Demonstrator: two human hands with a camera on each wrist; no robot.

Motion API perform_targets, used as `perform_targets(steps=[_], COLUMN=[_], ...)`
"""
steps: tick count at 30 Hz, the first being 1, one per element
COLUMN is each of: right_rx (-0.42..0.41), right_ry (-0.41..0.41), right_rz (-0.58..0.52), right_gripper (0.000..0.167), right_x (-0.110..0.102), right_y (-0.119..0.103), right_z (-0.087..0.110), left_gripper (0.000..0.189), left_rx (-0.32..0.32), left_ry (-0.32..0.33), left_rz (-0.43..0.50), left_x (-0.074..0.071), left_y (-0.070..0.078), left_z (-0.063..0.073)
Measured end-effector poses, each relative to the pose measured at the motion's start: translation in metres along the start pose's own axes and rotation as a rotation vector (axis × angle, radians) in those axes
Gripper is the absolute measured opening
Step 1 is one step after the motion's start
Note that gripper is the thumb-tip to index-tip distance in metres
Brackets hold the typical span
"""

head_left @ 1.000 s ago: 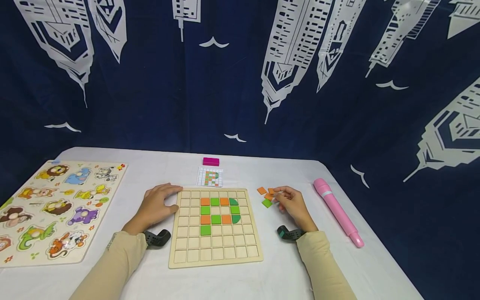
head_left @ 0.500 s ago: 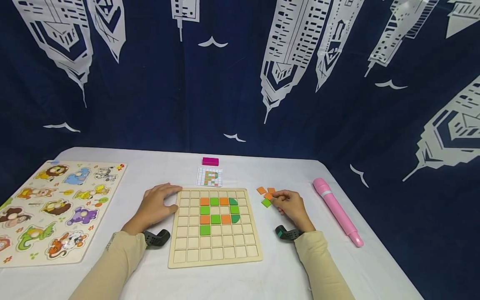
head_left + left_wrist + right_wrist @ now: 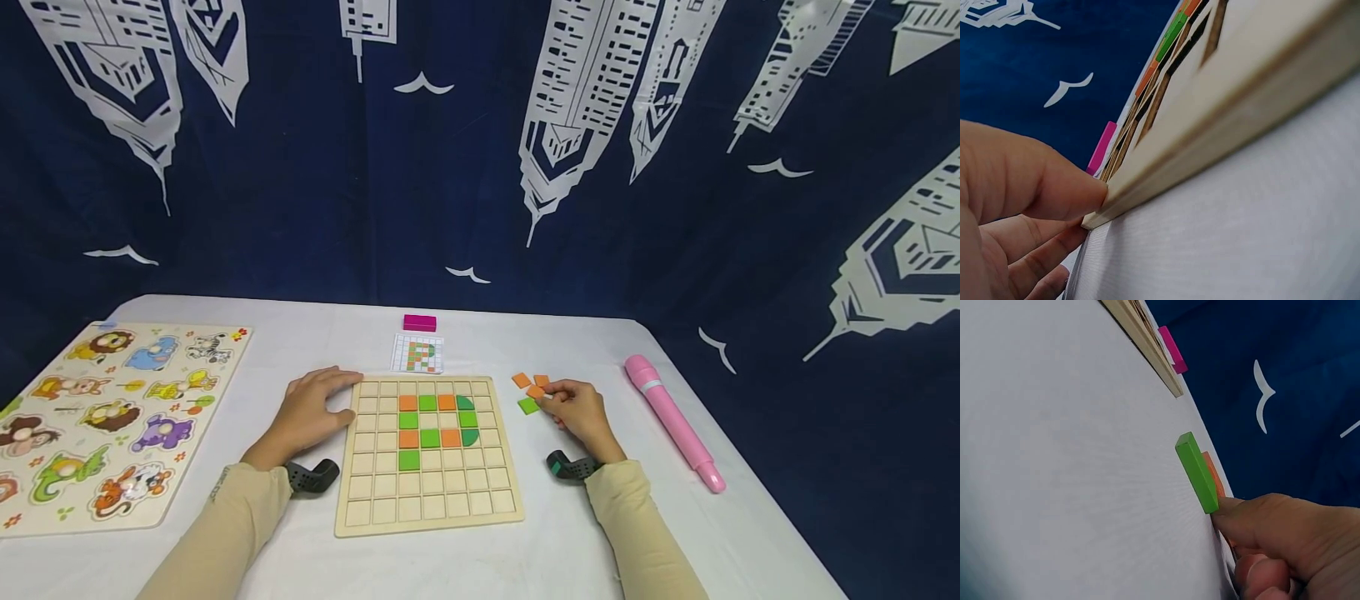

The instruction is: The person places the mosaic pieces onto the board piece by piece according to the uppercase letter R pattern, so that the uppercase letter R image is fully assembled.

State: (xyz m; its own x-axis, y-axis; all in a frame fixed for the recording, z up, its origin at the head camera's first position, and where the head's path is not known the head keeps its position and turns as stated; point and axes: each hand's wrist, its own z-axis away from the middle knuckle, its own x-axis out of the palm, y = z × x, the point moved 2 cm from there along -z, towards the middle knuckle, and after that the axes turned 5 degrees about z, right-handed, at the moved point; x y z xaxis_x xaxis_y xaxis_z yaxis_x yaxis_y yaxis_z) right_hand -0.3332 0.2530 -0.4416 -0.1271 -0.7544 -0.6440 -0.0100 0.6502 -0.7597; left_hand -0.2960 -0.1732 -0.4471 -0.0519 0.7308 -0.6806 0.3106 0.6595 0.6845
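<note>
My left hand (image 3: 311, 412) holds the top left corner of a square wooden grid board (image 3: 442, 504), thumb against its side edge and fingers at the far corner. Orange, light green and dark green pieces fill some of the board's cells. To the right of the board, my right hand (image 3: 585, 412) pinches a light green square tile (image 3: 528, 406). In the right wrist view my thumb lies at one end of that green tile (image 3: 1197, 474), with an orange tile (image 3: 1213, 475) behind it. Several orange square tiles (image 3: 521, 380) lie around my right fingertips.
A pattern card (image 3: 417, 353) lies beyond the board, with a magenta block (image 3: 420, 322) behind it. An animal puzzle board (image 3: 176, 408) takes up the table's left side. A pink stick-shaped object (image 3: 675, 421) lies at the right.
My right fingers have closed in on the green tile, which has shifted slightly left and turned. My left hand and the grid board stay in place.
</note>
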Motion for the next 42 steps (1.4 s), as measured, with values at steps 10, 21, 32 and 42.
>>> perform_targets(steps=[10, 21, 32, 42], right_rx=[-0.037, -0.127, -0.179, -0.218], right_ry=[-0.019, -0.194, -0.473, -0.605], right_rz=[-0.082, -0.134, -0.148, -0.118], right_gripper=[0.027, 0.03, 0.029, 0.022], right_x=[-0.002, -0.002, 0.013, 0.034], right_y=[-0.007, -0.046, -0.076, -0.097], right_z=[0.001, 0.011, 0.028, 0.048], left_gripper=[0.058, 0.057, 0.057, 0.057], left_rx=[-0.003, -0.005, -0.001, -0.007], left_ry=[-0.005, -0.007, -0.005, -0.008], left_rz=[0.001, 0.008, -0.004, 0.01], left_x=[0.001, 0.0, -0.001, -0.002], left_y=[0.001, 0.003, 0.003, 0.004], left_z=[0.0, 0.001, 0.001, 0.001])
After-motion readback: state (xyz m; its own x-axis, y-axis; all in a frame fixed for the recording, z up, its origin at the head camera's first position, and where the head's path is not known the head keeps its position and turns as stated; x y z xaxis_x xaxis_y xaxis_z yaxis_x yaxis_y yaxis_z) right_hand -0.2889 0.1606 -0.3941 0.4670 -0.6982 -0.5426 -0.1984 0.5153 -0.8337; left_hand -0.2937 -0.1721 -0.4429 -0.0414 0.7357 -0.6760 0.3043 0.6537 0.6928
